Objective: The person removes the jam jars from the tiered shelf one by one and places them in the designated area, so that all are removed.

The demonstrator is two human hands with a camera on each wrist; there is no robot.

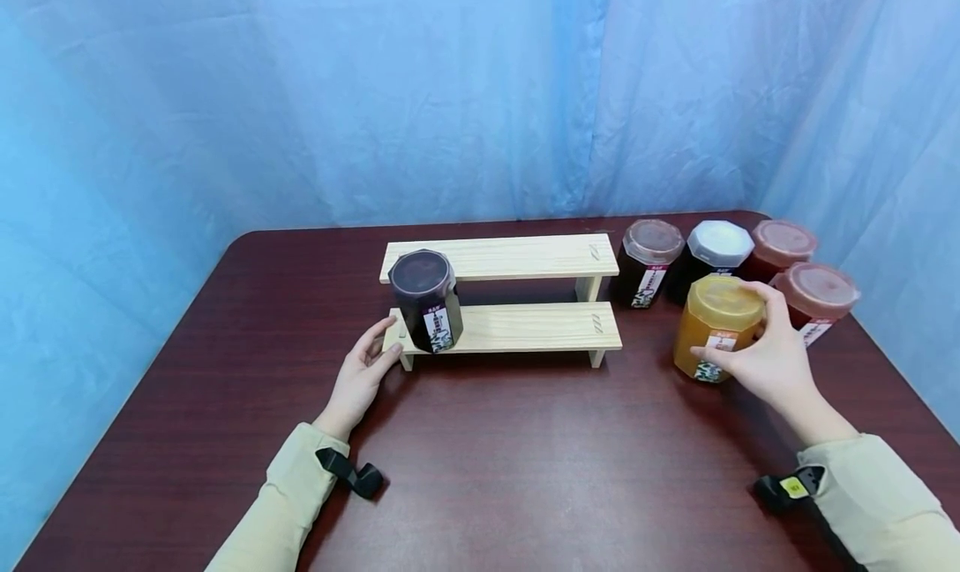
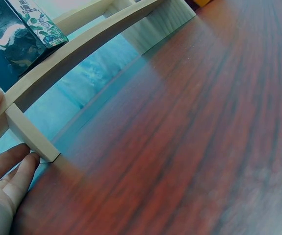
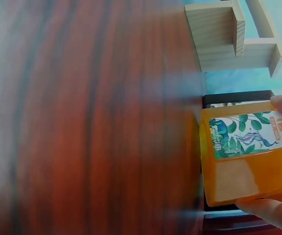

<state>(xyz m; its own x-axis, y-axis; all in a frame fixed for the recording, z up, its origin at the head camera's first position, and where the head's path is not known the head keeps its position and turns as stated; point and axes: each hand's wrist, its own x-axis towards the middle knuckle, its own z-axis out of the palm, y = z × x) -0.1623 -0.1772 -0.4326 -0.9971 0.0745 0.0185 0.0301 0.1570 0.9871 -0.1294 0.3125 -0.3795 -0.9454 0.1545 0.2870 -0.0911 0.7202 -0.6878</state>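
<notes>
My right hand grips an orange-yellow eight-sided jar with a yellow lid, its thumb and fingers on opposite sides. The jar's base is close to the tabletop, right of a two-tier pale wooden shelf. At the shelf's left end, my left hand holds the lower tier. The left wrist view has one fingertip on the board's edge and other fingers against the short end leg. A dark jar with a purple-tinted lid stands upright on the lower tier's left part, just beside that hand.
Behind the yellow jar stand a dark jar with a clear lid, a white-lidded dark jar, and two reddish jars near the right edge. The shelf's upper tier runs behind the lower one. Blue curtains surround the dark red table.
</notes>
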